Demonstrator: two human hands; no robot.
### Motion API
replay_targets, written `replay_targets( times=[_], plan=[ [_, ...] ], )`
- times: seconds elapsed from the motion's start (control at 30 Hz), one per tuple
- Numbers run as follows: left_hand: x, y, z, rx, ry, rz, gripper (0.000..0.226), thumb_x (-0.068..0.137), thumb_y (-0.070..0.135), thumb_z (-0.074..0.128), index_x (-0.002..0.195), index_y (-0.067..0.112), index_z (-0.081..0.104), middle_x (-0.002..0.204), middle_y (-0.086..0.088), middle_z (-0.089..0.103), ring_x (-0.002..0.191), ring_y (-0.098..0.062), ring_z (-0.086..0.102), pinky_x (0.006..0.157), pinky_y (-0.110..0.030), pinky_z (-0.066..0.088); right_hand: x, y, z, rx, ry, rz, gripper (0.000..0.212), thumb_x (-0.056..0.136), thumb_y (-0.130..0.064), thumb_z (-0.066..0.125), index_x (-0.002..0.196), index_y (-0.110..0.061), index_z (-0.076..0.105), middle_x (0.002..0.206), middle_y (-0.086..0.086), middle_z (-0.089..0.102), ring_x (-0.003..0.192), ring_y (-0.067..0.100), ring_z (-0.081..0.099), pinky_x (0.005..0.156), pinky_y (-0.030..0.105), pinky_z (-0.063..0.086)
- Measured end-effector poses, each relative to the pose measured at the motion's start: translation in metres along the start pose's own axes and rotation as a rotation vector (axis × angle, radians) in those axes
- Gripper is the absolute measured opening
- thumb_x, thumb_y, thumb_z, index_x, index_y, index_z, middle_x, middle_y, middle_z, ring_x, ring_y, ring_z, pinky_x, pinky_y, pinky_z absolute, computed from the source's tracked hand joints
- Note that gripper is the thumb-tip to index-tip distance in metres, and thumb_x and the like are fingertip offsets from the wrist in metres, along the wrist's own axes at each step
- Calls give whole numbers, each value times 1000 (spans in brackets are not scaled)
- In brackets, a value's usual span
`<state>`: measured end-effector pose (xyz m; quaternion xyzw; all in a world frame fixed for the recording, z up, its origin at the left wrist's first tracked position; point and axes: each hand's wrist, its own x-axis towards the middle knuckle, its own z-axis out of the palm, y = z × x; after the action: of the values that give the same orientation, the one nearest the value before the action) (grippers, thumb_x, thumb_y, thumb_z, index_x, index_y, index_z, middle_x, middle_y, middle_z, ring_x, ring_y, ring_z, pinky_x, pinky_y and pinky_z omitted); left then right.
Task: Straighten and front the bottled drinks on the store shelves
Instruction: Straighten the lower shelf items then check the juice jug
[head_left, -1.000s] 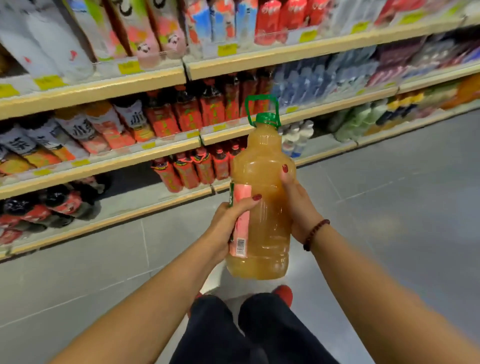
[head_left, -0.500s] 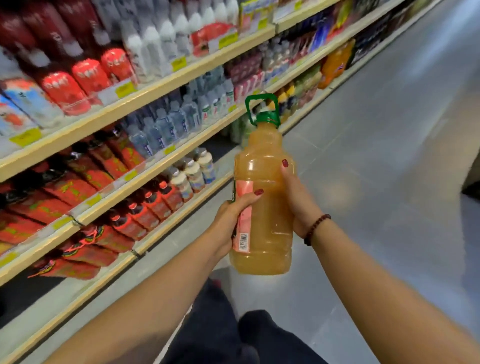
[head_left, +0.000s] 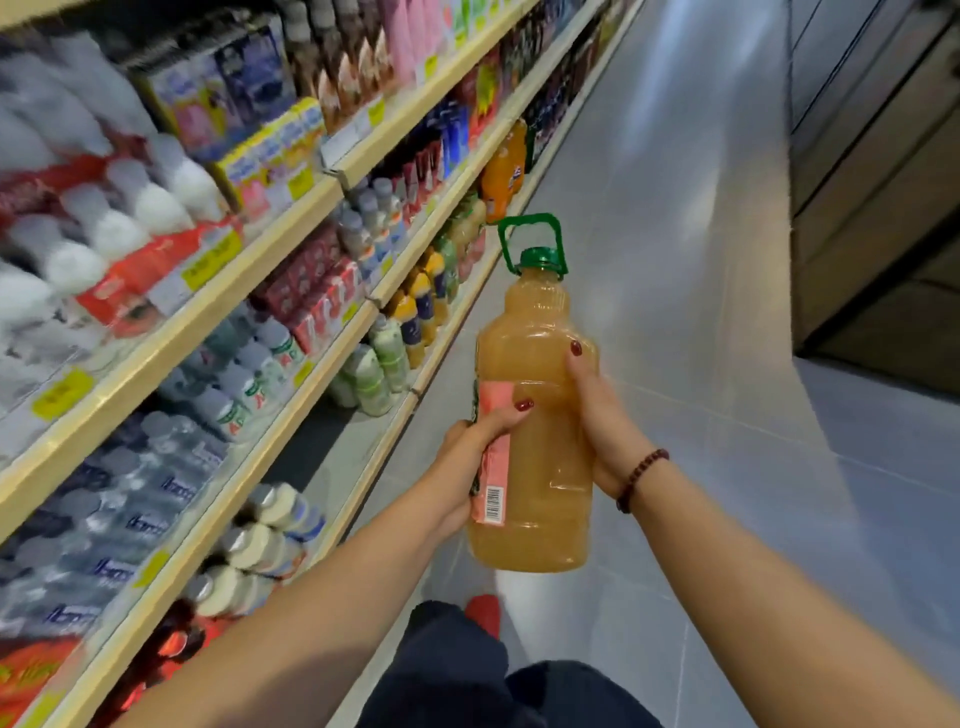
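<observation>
One large bottle (head_left: 537, 415) of cloudy orange-yellow drink is held upright in the air over the aisle floor, to the right of the shelves and not touching them. It has one green cap with a loop handle (head_left: 535, 244) and one pink label (head_left: 493, 467) with a barcode, turned to its left side.

Both hands grip it. The left hand (head_left: 465, 457) wraps the label side with its thumb across the front. The right hand (head_left: 597, 415) clasps the opposite side with its thumb up on the shoulder of the bottle. One dark bead bracelet (head_left: 641, 478) sits on the right wrist.

To the left run the shelves (head_left: 291, 218), with at least three pale wood-edged levels countable, each carrying yellow price tags (head_left: 210, 265). They are packed with rows of bottled drinks (head_left: 249, 364): white, clear, red, green and orange ones. Most are too blurred to count. A few large orange bottles (head_left: 504, 171) stand further down the aisle.

The floor (head_left: 701, 260) is grey tile with a soft sheen. Dark panels (head_left: 883, 182) line the right side. Below are the person's dark trousers (head_left: 457, 670) and one red shoe (head_left: 484, 613).
</observation>
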<state>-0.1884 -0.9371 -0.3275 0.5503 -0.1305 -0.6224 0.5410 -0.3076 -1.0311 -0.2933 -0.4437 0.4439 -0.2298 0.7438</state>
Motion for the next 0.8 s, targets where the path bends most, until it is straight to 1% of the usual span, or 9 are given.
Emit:
replay_targets(
  times=[0.1,0.23,0.3,0.33,0.43,0.5,0.57,0.67,0.8],
  plan=[
    [51,35,9,30,-63,-26,87,53,49,87,127,13,58,113,-16,71,104,-35,68,94,-55,52,44,-29,-11,29,47,-9,78,71,-68,55,138,-28,47,126,5,64,109,25,66,77,40,60],
    [115,73,25,56,-110,-36,81,58,50,83,126,14,58,114,-16,70,105,-35,68,95,-55,51,104,-63,-31,49,82,-31,70,79,-65,53,138,-28,47,126,5,65,109,25,66,76,39,60],
    [149,90,34,73,-106,-46,82,58,49,83,127,13,58,113,-16,71,105,-35,68,96,-55,50,138,-78,-43,58,83,-25,67,82,-63,52,139,-28,47,127,6,64,110,27,65,82,44,59],
    [167,98,39,80,-105,-45,80,58,49,83,126,13,59,113,-16,71,104,-35,68,96,-54,51,156,-86,-50,63,84,-20,69,80,-64,53,139,-28,47,127,7,64,111,27,64,85,46,58],
    [222,126,58,86,-92,-36,69,60,46,82,119,13,65,110,-16,72,102,-35,69,95,-52,52,212,-115,-72,54,89,-7,75,75,-66,55,139,-27,47,128,7,63,112,28,63,92,52,53],
    [256,145,73,78,-95,-29,53,64,45,80,108,18,73,109,-15,73,100,-33,70,92,-50,54,247,-137,-87,52,80,-6,69,80,-64,54,138,-28,48,127,6,63,112,27,63,92,52,53],
    [290,167,87,83,-119,-18,36,67,45,79,99,27,77,107,-13,74,99,-31,71,90,-48,55,281,-159,-101,45,73,-10,72,76,-66,55,137,-28,49,126,5,64,110,26,64,91,51,54],
    [333,197,108,105,-111,-14,32,65,50,79,93,34,77,105,-11,74,98,-30,71,90,-49,55,326,-196,-119,22,64,8,82,67,-70,56,137,-28,49,125,5,65,110,26,65,91,51,54],
    [395,236,128,117,-101,-35,32,62,52,79,89,35,76,102,-10,75,94,-29,72,80,-43,59,387,-235,-138,11,50,9,86,65,-73,57,138,-29,48,126,6,64,112,29,63,94,56,52]
  ],
)
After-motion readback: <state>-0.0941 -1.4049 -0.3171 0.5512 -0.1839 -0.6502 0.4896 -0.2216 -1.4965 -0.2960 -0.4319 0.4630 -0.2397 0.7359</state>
